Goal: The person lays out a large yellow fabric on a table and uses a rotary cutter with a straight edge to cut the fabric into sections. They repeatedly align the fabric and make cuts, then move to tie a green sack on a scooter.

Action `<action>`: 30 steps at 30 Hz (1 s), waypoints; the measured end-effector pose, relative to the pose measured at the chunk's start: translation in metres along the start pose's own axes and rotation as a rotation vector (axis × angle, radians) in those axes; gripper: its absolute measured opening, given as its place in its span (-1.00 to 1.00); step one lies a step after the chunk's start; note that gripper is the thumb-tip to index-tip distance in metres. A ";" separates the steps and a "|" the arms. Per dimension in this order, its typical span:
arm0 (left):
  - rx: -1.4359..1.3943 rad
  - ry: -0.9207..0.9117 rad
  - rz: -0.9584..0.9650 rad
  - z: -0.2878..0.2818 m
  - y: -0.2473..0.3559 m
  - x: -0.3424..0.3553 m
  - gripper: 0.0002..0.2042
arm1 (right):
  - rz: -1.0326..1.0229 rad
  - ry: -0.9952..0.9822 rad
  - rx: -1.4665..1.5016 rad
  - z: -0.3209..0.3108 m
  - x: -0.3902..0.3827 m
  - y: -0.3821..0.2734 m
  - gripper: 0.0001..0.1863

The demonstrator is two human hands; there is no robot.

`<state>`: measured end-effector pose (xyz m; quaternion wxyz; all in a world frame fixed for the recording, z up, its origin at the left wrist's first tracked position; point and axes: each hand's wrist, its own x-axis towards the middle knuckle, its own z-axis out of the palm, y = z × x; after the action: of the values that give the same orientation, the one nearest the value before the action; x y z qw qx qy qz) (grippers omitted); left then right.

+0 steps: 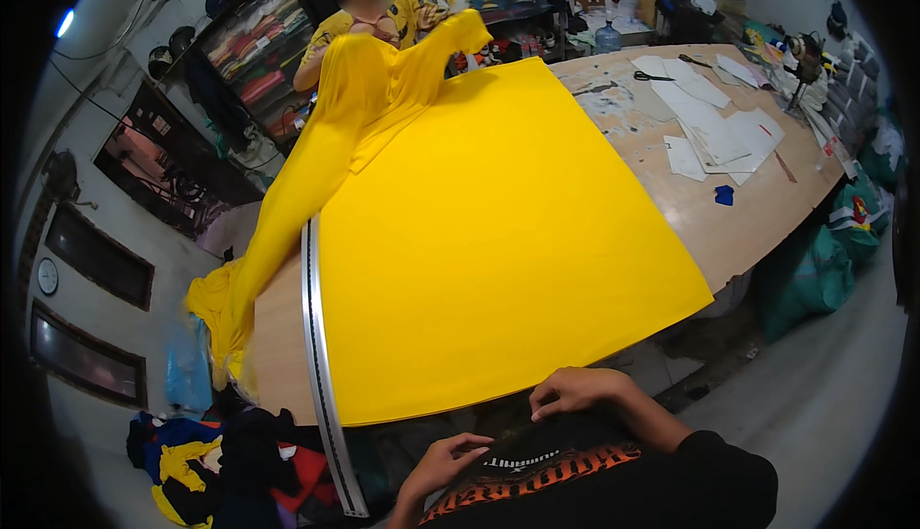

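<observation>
A broad yellow fabric (508,241) lies spread flat over the table (767,222). My left hand (448,459) hovers in front of my black shirt, just off the table's near edge, its fingers stretched out and apart from the thumb, holding nothing. Close to the fabric's near edge is my right hand (578,391), fingers curled in with nothing visible in them. Across the table a person in a yellow patterned top holds up a loose yellow cloth (369,88) with both hands. Its long end hangs down over the table's left side.
A metal rail (314,328) runs along the fabric's left edge and juts past the near edge. Paper patterns (709,131), scissors (654,77) and a blue scrap (724,195) lie at the right. Mixed clothes (240,467) are heaped at the lower left; green sacks (815,280) stand right.
</observation>
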<state>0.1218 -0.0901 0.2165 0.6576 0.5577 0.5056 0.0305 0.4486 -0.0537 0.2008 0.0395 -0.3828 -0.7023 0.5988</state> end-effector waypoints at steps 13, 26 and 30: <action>-0.458 0.572 0.320 -0.041 0.000 0.078 -0.62 | 0.112 0.937 0.338 -0.072 0.023 0.078 -0.50; -1.438 0.236 0.698 -0.106 -0.046 0.263 -0.32 | -0.549 1.414 1.443 -0.077 0.033 0.204 -0.25; -1.450 0.293 0.643 -0.087 -0.029 0.217 -0.35 | -0.516 1.523 1.356 -0.074 -0.006 0.232 -0.24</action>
<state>0.1519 0.0911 0.0687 0.7419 0.1010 0.2558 0.6116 0.6046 0.0007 0.0220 0.8030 -0.3947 -0.0698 0.4412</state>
